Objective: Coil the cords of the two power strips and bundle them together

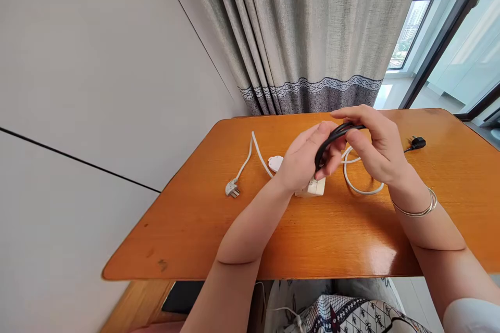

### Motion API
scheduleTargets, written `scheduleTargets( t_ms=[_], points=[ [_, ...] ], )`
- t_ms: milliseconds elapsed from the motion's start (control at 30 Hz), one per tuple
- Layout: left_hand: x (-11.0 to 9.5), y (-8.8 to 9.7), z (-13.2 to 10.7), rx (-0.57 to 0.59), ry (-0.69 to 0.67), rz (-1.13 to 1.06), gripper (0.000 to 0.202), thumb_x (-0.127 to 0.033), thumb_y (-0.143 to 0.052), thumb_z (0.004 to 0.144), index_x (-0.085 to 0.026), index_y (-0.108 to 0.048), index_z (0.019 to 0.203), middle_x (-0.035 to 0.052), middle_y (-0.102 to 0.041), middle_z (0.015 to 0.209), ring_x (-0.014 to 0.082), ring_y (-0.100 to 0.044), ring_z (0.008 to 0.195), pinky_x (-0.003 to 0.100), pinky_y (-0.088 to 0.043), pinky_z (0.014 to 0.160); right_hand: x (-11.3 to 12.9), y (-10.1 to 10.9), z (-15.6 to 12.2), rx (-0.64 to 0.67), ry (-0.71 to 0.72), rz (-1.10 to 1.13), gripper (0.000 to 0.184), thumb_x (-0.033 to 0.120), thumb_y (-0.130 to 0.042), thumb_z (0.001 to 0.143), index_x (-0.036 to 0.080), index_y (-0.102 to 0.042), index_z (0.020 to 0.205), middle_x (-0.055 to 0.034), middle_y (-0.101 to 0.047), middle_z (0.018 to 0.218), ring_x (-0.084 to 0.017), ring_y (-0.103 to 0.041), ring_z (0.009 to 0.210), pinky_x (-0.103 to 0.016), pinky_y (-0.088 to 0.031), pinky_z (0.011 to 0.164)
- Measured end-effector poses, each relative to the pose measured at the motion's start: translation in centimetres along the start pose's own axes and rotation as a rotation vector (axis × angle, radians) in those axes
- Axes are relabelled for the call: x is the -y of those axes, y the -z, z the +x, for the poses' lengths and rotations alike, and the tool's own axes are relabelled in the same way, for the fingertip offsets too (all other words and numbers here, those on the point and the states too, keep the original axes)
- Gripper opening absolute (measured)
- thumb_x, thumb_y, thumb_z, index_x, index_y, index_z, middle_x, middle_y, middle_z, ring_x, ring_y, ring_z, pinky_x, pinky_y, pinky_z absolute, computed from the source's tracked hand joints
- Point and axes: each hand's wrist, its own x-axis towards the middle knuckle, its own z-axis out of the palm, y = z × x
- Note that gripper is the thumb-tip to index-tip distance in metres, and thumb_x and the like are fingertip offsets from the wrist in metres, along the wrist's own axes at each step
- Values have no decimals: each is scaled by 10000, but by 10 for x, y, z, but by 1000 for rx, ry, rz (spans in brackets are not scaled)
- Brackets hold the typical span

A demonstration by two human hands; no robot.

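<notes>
Above the counter [187, 218], the black power cord [330, 139], probably light, pliant and best taken mid-bundle, is gripped by the left hand's [302, 158] fingers; the right hand's [378, 146] grip cannot be told.

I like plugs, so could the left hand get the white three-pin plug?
Probably, yes: the white three-pin plug lies uncovered on the brown wooden table. But the left hand holds a bundled black cable, so it may need to let go first.
</notes>
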Motion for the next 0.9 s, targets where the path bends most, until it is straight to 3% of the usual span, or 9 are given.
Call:
scheduleTargets(
  t_ms=[133,500,667,800,900],
  points=[
    [-3,1,1,3,18,-64,573,-721,-449,920,-189,-497,712,-62,-432,402,50,-291,285,204,-183,328,0,-2,-1,-30,-55,102,382,503,-440,1014,249,-711,1109,-67,-697,935,-208,-653,850,-364,-531,755],
    [-13,0,2,13,106,-172,470,-580,-458,990,-186,-483,734,-105,-275,404,42,-204,311,183,-178,348,-9,-10,-2,-118,-81,126,314,459,-512,999,251,-742,1044,-50,-699,859,-178,-654,738,-321,-514,661],
    [-17,2,-1,19,155,-223,433,-512,-469,1005,-204,-405,707,-113,-224,420,42,-177,311,179,-169,339,-14,-9,0,-41,-90,188,371,511,-497,999,234,-741,1027,-17,-680,775,-131,-590,583,-281,-462,585],
    [-27,10,-4,-134,103,-291,441,-494,-372,1037,-223,-333,691,-112,-165,411,56,-138,293,190,-165,326,-28,-11,4,78,-103,90,507,550,-363,1035,196,-725,1026,-4,-621,663,-139,-584,601,-275,-443,638],
    [-36,22,-7,-280,-30,-355,435,-455,-304,1058,-224,-298,689,-108,-133,421,58,-94,294,195,-156,326,-41,-14,6,217,-209,-79,553,515,-267,1059,169,-699,1071,-17,-623,667,-155,-595,632,-275,-421,666]
  ],
)
